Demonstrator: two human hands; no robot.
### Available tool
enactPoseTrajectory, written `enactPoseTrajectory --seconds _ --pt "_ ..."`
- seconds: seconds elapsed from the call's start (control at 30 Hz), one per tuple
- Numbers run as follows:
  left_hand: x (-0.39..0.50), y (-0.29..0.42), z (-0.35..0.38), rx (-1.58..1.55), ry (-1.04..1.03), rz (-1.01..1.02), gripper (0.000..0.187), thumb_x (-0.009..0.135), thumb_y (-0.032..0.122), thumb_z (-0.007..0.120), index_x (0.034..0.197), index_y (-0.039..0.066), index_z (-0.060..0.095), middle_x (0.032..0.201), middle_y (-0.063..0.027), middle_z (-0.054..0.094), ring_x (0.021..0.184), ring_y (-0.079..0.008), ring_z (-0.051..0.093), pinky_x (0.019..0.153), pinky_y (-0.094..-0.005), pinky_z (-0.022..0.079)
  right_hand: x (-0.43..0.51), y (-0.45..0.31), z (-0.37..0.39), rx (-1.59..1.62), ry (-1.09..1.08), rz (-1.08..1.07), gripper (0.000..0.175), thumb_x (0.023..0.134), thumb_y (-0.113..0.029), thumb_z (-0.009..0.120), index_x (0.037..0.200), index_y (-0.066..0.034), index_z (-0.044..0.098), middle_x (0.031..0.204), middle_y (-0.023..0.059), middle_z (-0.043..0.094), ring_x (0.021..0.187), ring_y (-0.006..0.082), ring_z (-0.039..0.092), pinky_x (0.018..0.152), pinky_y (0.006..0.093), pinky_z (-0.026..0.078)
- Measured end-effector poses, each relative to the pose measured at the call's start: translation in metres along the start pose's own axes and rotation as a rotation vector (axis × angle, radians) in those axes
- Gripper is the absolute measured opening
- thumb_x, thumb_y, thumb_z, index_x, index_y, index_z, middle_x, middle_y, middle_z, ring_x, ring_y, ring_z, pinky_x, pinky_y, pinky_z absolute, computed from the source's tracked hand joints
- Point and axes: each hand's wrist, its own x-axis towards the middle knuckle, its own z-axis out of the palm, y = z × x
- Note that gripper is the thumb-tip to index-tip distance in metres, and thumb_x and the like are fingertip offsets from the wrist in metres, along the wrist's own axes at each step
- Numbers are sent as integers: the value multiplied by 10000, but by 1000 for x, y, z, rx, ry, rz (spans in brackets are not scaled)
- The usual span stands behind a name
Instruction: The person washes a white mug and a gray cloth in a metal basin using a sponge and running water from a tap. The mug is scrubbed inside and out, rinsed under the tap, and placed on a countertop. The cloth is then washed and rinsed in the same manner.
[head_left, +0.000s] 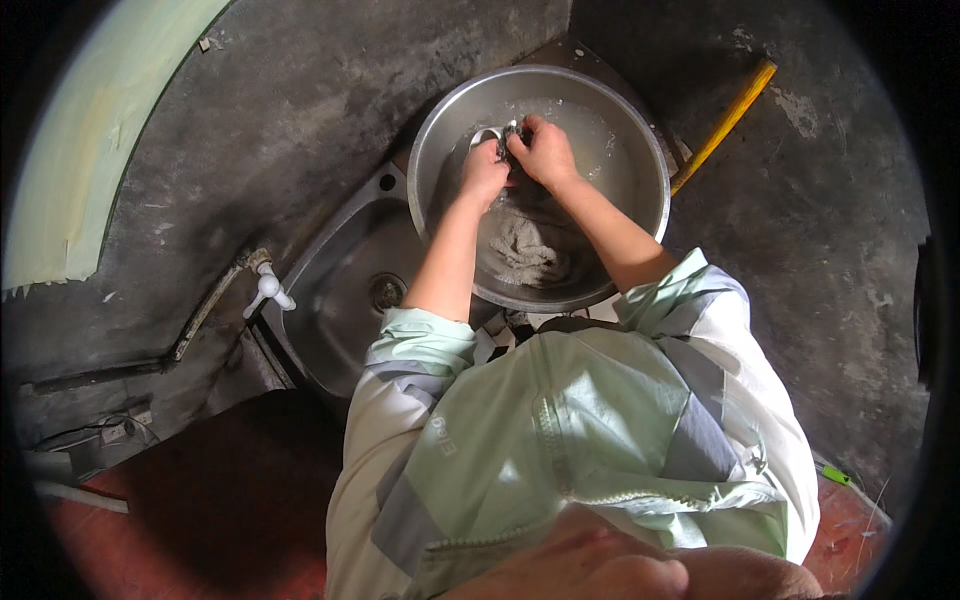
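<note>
A large round stainless steel basin (637, 112) holds cloudy water with some foam at its edge. Over the water, my left hand (484, 174) and my right hand (547, 152) are close together, fingers curled around a small dark item (512, 141) with light specks. What this item is cannot be made out, as the fingers cover much of it. A white curved rim or band (485, 136) shows beside my left fingers; the rest of it is hidden. Nearer to me, a crumpled grey cloth (527, 251) lies in the water, partly wet through.
Left of the basin is a stainless steel sink (337, 255) with a drain (388, 291). A white tap (270, 292) juts from the wall pipe beside it. A yellow stick (724, 127) leans against the dark right wall. Red floor (277, 510) shows at lower left.
</note>
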Motion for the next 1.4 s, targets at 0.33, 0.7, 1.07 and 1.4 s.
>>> enactPoseTrajectory --seconds 0.33,0.7,1.07,1.4 --pt "-13 30 6 -105 -43 -142 267 864 10 516 1123 53 562 1056 -52 616 905 -151 593 674 -291 524 -1 6 -31 -141 6 -125 255 747 -266 631 906 -69 659 872 163 662 840 348 630 739 434 510" --pt "-14 23 7 189 -9 -65 176 854 79 602 1025 40 589 894 -19 631 775 -108 589 565 -250 510 -3 16 -39 -508 -349 -164 239 819 -170 571 1035 -185 671 1033 109 634 967 318 601 814 405 496" --pt "-22 32 8 30 112 -257 379 883 297 600 1186 76 546 1117 -71 600 970 -191 589 694 -337 527 9 37 -52 -317 -382 -75 273 822 -247 577 1004 -58 652 963 199 642 951 341 608 821 404 489" --pt "-7 15 6 133 -12 -250 248 899 158 529 1135 98 577 1066 -46 617 978 -166 578 735 -345 505 2 -5 -28 -364 -161 -120 259 879 -257 521 1012 -56 616 1067 174 592 983 356 580 816 441 482"
